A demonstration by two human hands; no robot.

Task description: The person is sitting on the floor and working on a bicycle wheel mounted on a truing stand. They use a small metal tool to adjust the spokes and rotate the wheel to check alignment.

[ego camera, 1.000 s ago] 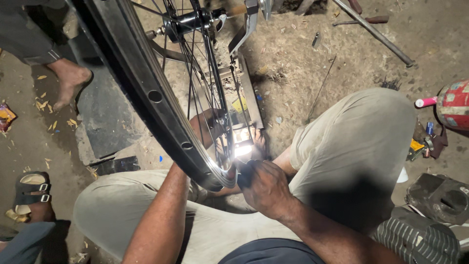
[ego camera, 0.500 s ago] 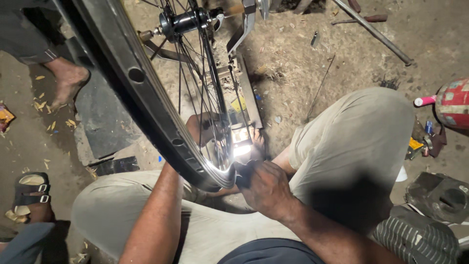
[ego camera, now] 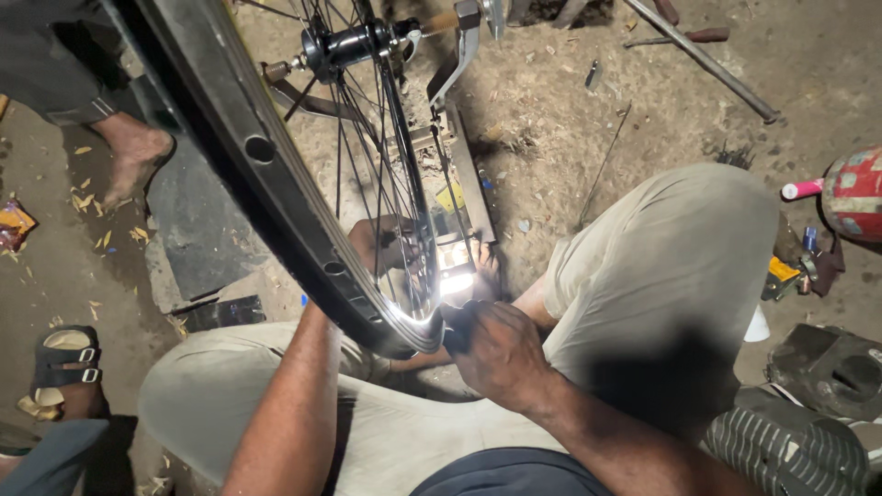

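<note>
Was mid-truing the black spoked bicycle wheel: right hand clamped on rim, left hand behind spokes, grip unclear. Next prob needs small careful spoke tweak.

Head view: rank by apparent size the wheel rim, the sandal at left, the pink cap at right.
1. wheel rim, largest, though nearest the camera
2. sandal
3. pink cap, smallest

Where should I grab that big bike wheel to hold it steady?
Probably the bare rim at its near bottom, coming from the left side. There the wheel has a smooth outer edge clear of the spokes, and the left hand already reaches in by it, while the right hand works opposite.
</note>
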